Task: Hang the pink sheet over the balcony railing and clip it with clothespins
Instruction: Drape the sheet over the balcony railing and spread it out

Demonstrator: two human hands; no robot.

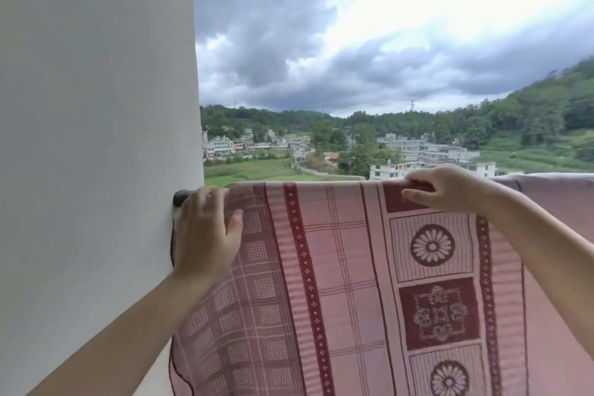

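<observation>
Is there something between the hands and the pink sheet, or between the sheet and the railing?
Nothing visible. The left hand lies flat on the pink sheet beside the white wall, and the right hand grips its top fold. The sheet already hangs over the railing. No clothespins are in view.

Pink sheet [337, 267]: pale pink ground, dark maroon stripes dotted white, thin plaid lines, dotted-square checks toward wall, maroon flower medallions away from wall. Wall [96, 138] plain white. Sky grey-white above sheet, hills green.
</observation>
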